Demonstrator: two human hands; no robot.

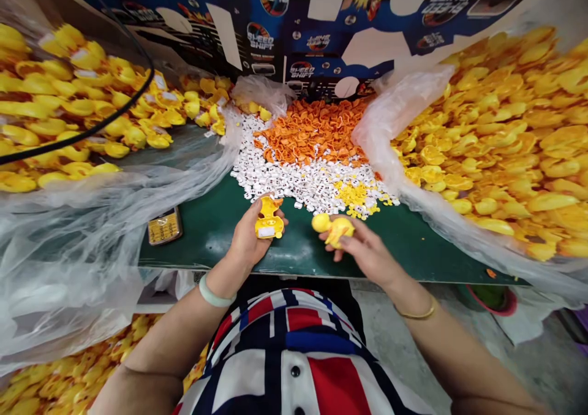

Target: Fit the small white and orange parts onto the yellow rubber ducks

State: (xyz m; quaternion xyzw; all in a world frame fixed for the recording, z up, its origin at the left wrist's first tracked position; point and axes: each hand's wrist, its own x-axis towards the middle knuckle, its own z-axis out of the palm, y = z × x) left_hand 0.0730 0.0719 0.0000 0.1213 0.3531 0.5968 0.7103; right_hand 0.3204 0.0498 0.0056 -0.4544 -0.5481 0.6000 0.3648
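Green table point(298, 249) is the landmark; everything below is placed relative to it.

Behind it: blue printed cardboard point(294, 22) forms a back wall. Left of it: big heap of yellow rubber ducks point(78, 102) on clear plastic sheet point(92, 237), with black cable point(92, 114) running across in front of the heap. Right of it: bigger heap of yellow rubber ducks point(496, 145), also bagged in clear plastic point(395, 127). Below its front edge: more yellow ducks point(78, 366) at lower left, concrete floor point(395, 329) at lower right, and a pink-rimmed tub point(491, 298) near the right corner.

On it, far half: orange pieces point(312, 130) piled against white pieces point(294, 182), with small yellow pieces point(353, 194) at the near right of the white pile. Flat gold object point(164, 225) sits near the left edge, too unclear to identify.

Hands are above the near edge, close together. Left hand point(248, 237): palm up, narrow cupped hold on yellow duck with white label point(269, 219). Right hand point(362, 249): fingers closed on small yellow duck point(334, 228), head pointing left. Pale bangle point(215, 292) on left wrist, thin gold bangle point(416, 312) on right wrist.
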